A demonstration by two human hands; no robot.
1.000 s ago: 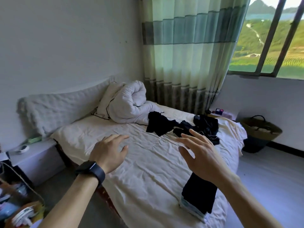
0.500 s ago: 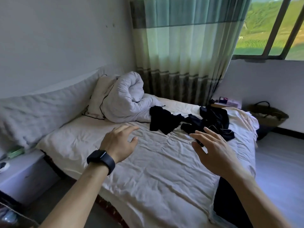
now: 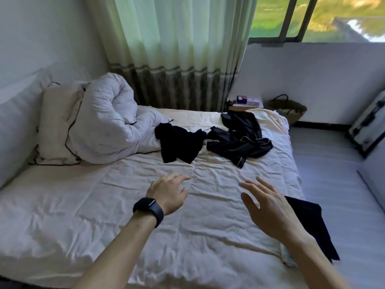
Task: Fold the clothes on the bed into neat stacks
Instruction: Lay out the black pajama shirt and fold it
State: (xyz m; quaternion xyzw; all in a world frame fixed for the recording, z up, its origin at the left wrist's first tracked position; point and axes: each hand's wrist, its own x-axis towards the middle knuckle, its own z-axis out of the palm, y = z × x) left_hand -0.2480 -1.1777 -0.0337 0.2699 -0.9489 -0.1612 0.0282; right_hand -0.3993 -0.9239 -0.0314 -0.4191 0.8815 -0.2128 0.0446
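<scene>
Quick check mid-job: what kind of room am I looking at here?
Most likely a home bedroom: a bed with a wrinkled white sheet, a bunched white duvet against a cream pillow with black piping, and a pale green curtain beside the window.

Creased matt cloth sheet (image 3: pixel 116 205), satiny garment (image 3: pixel 239 140)

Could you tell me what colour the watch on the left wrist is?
The watch is black; head view shows it.
</scene>
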